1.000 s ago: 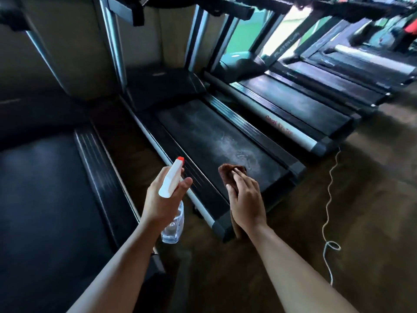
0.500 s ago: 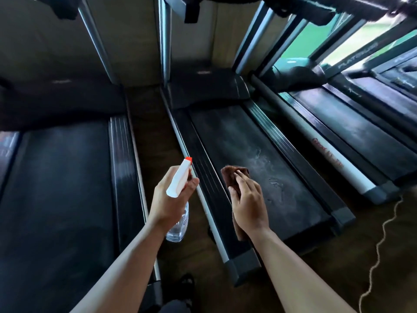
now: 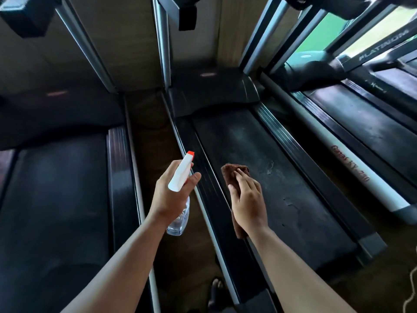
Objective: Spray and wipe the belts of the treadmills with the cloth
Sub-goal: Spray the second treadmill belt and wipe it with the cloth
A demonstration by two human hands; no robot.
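Note:
My left hand (image 3: 173, 195) grips a clear spray bottle (image 3: 180, 175) with a white head and orange nozzle, held over the gap between two treadmills. My right hand (image 3: 248, 199) holds a brown cloth (image 3: 232, 175), which hangs below my palm above the left side of the middle treadmill's black belt (image 3: 282, 188). The belt shows pale wet streaks to the right of the cloth. Another dark belt (image 3: 56, 199) lies to the left, and a third treadmill belt (image 3: 361, 123) to the right.
Grey uprights (image 3: 160, 41) and black consoles rise at the far ends of the treadmills. Ribbed side rails (image 3: 119, 177) flank each belt. A brown floor strip (image 3: 153, 136) runs between the machines. A white cord (image 3: 410, 297) lies at bottom right. My foot (image 3: 215, 288) shows below.
The view has swung left and closer, so the middle treadmill now lies straight ahead. Both hands keep their hold on the bottle and the cloth, with the same spacing.

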